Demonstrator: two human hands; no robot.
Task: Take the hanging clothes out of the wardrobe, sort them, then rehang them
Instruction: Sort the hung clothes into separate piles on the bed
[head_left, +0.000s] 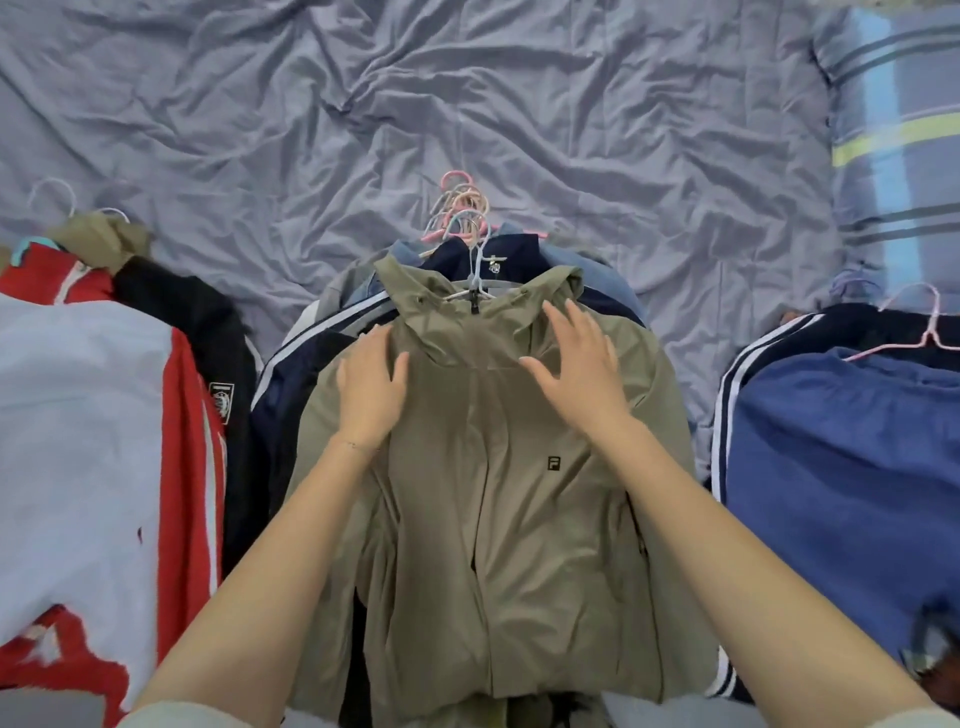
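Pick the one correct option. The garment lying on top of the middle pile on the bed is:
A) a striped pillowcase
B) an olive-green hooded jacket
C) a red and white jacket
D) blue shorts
B: the olive-green hooded jacket, on a pale hanger, covers the middle pile; the left hand lies flat on it and the right hand is spread over it.

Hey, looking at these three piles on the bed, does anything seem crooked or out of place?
One thing: at the top of the left pile, an olive garment lies bunched up instead of spread flat like the olive jacket under the left hand and right hand. No damage shows.
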